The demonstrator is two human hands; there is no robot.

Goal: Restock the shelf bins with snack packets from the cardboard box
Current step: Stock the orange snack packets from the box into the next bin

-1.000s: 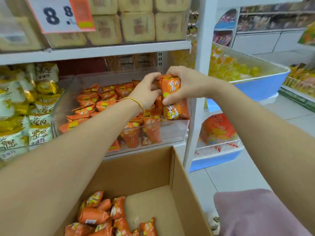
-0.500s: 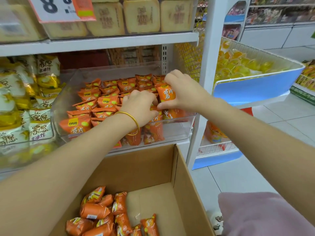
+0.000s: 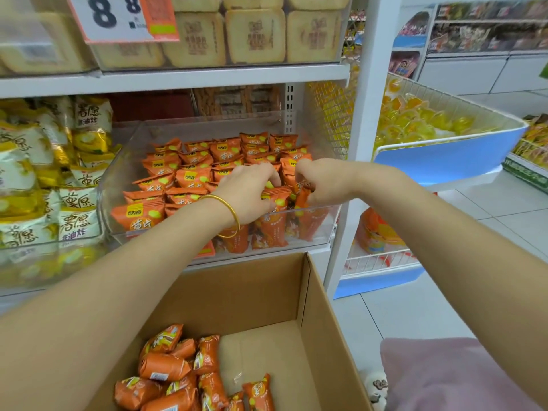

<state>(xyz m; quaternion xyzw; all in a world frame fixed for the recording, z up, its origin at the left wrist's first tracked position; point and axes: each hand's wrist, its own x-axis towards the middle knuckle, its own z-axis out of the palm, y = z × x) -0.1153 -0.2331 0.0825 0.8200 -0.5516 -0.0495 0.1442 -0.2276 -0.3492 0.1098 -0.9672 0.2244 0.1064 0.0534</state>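
Head view, looking down at a shelf front. A clear bin (image 3: 118, 179) on the middle shelf holds rows of orange snack packets (image 3: 192, 176), and both hands work at its front right corner. The left hand (image 3: 249, 191), with a gold bangle (image 3: 228, 215) on the wrist, curls its fingers over a front packet (image 3: 277, 194) and pinches it against the thumb. The fingertips are buried among the packets and cannot be made out. The right hand (image 3: 323, 185) is curled in the same way round the top of a neighbouring packet (image 3: 301, 189). Its palm side faces away, so the extent of the grip is hidden. The two hands lie just beside each other without touching. The lower halves of the front packets show only through the bin's glossy wall.

Below the shelf stands the open cardboard box (image 3: 252, 292), with its near wall cut off by the frame edge. A loose heap of boxed packets (image 3: 166, 366) lies in its left part, some cropped at the bottom. The forearms cover part of the box's left side.

To the left lie yellow packets (image 3: 77, 221), partly blurred. Above are pale square cakes (image 3: 255, 37) and a price card (image 3: 124, 16) that is cut off at the top. A blue-fronted wire basket (image 3: 444, 161) stands to the right, and a pink cloth (image 3: 444, 375) lies at the lower right.
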